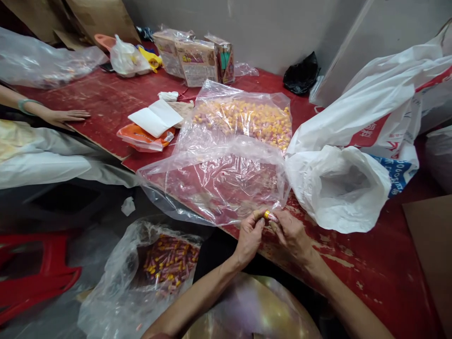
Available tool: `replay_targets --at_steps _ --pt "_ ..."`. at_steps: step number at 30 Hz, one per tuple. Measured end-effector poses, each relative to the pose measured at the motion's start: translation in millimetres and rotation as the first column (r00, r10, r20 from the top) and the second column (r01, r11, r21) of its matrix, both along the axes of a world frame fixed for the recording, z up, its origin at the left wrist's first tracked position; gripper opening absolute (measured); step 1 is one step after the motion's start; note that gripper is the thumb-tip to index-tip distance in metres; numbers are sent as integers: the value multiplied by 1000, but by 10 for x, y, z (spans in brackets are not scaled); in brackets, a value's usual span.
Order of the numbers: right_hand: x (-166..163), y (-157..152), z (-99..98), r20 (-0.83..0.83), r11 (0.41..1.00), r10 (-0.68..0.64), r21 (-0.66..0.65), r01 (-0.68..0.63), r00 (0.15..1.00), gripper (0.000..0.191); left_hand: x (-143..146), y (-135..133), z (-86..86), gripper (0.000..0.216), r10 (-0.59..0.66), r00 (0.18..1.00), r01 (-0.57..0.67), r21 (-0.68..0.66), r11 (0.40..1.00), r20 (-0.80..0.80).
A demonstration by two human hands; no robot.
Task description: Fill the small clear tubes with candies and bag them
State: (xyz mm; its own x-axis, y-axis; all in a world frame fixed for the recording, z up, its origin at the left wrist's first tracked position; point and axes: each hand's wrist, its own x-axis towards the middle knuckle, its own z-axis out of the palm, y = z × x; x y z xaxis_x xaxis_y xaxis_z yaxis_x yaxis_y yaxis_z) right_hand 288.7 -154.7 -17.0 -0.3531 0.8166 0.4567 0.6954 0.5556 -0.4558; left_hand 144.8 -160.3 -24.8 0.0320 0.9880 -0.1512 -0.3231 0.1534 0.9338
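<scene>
Over the near table edge, my left hand (250,235) pinches the yellow end of a small yellow-capped tube (270,216). My right hand (291,234) closes its fingers on the tube's pink, printed end. Just beyond my hands lies a clear plastic bag (212,188), its mouth spread toward me. Many small yellow-and-pink pieces (247,117) fill its far part. Below the table, to the left of my knees, an open clear bag (116,282) holds many more yellow-capped tubes (171,261).
A white sack (348,197) gapes open on the right of the red table (102,94). Boxed packages (197,61) stand at the back, and an orange packet (141,139) lies left. Another person's hand (63,116) rests on the table. A red stool (52,263) stands lower left.
</scene>
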Motion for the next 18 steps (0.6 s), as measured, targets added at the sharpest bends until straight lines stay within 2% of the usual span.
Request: replay_targets --at_steps 2,5,7,8,10,12,14,18 --pt "76 -60 -2 27 999 -36 -7 37 999 22 59 -34 -45 29 -50 998 50 -3 999 -28" --pt "303 -163 108 121 973 7 -232 22 993 24 144 -55 -106 29 -257 946 273 57 960 -197" --pt "474 -229 224 305 912 66 -406 67 950 26 193 -48 -137 28 -372 856 441 132 888 -359" --pt "546 -257 276 435 875 82 -463 144 897 27 210 -41 -150 28 -377 825 479 168 862 -420" --pt "646 -297 336 678 801 110 -494 339 727 28 224 -19 -172 30 -310 825 447 210 870 -472" --pt "693 -321 321 802 746 152 -477 466 577 25 205 1 -192 32 -251 858 363 183 914 -447" --pt "713 -342 250 819 738 201 -487 467 537 19 164 12 -209 30 -262 890 319 101 942 -374" --pt "782 -391 104 789 769 227 -505 391 571 14 86 28 -211 28 -241 961 234 -64 970 -135"
